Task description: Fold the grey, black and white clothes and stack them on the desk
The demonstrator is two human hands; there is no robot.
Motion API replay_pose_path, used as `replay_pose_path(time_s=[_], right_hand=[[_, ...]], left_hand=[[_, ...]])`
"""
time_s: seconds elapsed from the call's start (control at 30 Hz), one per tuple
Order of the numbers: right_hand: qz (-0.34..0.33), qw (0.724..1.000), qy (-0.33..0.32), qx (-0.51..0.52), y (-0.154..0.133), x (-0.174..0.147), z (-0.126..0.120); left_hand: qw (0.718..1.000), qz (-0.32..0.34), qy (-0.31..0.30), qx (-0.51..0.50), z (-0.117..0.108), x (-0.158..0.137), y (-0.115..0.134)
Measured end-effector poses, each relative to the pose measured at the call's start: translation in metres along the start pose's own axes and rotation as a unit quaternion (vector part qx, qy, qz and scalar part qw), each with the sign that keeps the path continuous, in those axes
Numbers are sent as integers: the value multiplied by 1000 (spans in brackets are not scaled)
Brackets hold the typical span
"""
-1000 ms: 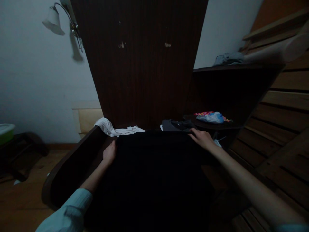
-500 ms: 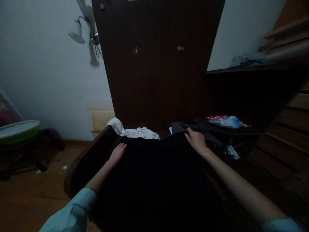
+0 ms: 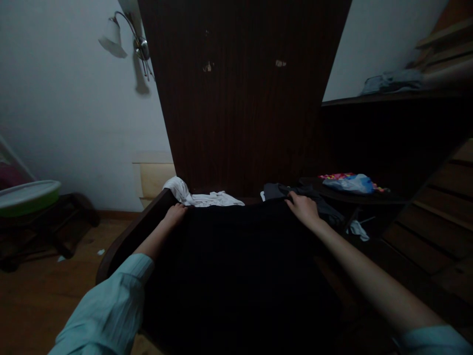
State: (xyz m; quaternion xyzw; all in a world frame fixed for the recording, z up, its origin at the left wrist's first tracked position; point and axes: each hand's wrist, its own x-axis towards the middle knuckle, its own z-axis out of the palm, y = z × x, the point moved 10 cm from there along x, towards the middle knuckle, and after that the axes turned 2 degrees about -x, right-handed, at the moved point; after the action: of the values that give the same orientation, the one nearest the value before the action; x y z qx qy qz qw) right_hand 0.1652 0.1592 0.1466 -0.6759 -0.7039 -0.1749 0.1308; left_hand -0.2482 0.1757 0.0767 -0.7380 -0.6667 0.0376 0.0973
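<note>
A black piece of cloth, seemingly a garment (image 3: 236, 266), is spread wide in front of me; the dark light hides its exact kind. My left hand (image 3: 175, 215) is closed on its far left corner. At the far right corner, my right hand (image 3: 303, 209) pinches the same edge, which runs nearly straight between the two. Just beyond that edge lies a crumpled white cloth (image 3: 214, 198), partly draped over the dark wooden armrest (image 3: 121, 246). Dark grey clothing (image 3: 276, 191) sits behind my right hand.
A tall dark wooden panel (image 3: 240, 108) rises behind the cloth. On the right, a low shelf (image 3: 354, 197) bears a blue-and-white plastic bag (image 3: 351, 184). A green basin with a pale top (image 3: 33, 197) rests on a dark stand at left. A wall lamp (image 3: 113, 39) hangs upper left.
My left hand has moved slightly outward and away from me. The black cloth's far edge, sagging before, is now pulled straighter. My view has shifted slightly.
</note>
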Motion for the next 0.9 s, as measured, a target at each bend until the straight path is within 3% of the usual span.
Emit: replay_pose_path(time_s=[0.13, 0.33, 0.47, 0.57, 0.7, 0.83, 0.9], right_hand=[[-1, 1000, -7, 3, 1, 3, 1], [27, 999, -26, 14, 12, 8, 7], [48, 997, -49, 31, 25, 14, 15], [40, 998, -31, 41, 27, 17, 10], [21, 999, -5, 47, 22, 18, 3], [12, 997, -7, 77, 22, 21, 5], [-7, 993, -19, 114, 22, 23, 9]], left_hand=[[999, -46, 19, 19, -9, -3, -1], [995, -65, 78, 3, -4, -26, 37], [997, -69, 37, -23, 9, -27, 51], [996, -52, 43, -55, -5, -13, 67], [981, 55, 85, -165, -43, 14, 129], [941, 168, 67, -286, -65, 43, 206], [922, 194, 49, -332, -68, 58, 234]])
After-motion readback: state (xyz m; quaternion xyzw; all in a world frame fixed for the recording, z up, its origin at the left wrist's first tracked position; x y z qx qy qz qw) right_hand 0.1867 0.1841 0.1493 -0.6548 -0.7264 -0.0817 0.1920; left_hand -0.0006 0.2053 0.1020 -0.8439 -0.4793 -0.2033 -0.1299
